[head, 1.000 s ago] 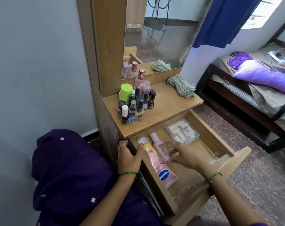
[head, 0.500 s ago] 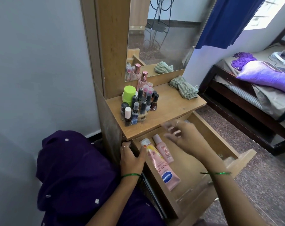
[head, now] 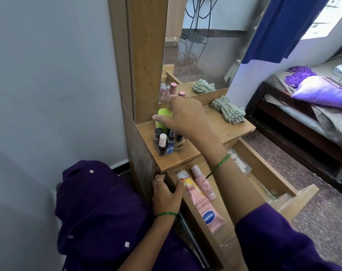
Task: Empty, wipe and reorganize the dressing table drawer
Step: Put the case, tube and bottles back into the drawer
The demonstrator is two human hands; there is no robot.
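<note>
The dressing table drawer [head: 264, 167] stands pulled out. Inside lie a pink Vaseline tube [head: 205, 210], a small pink bottle [head: 204, 185] and a clear packet of white pieces [head: 238, 163]. My left hand [head: 166, 194] grips the drawer's left wall, thumb inside. My right hand [head: 185, 116] reaches over the tabletop above a cluster of nail polish bottles [head: 164, 141]. Its thumb lies against a green-capped container [head: 163, 114], and its fingers spread toward a pink-capped bottle [head: 182, 93]. What its fingers touch is hidden.
A striped cloth [head: 228, 111] lies crumpled at the tabletop's right, below the mirror [head: 205, 45]. A dark-framed bed [head: 303, 118] with a purple pillow stands to the right across a strip of floor. A grey wall is on the left.
My right hand has left the drawer and risen up and left to the bottles on the tabletop. My left hand has stayed on the drawer's wall.
</note>
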